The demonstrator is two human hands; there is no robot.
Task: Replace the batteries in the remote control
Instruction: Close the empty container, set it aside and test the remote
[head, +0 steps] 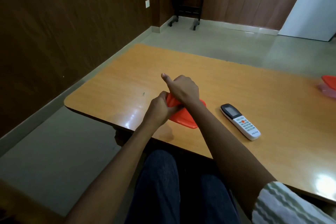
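A white remote control [240, 121] with a dark screen end lies face up on the wooden table [236, 85], to the right of my arms and untouched. An orange lidded container [185, 118] sits near the table's front edge. My left hand [160, 109] grips its left corner, where the orange lid is bent upward. Over the container's far side, my right hand [183, 87] is closed around that raised edge with the thumb stuck out. No batteries are visible.
Another orange lid [330, 82] over a pinkish container lies at the table's far right edge. A dark wheeled side table [187, 0] with a small white owl figure stands against the wood-panelled wall. My legs are under the table's front edge.
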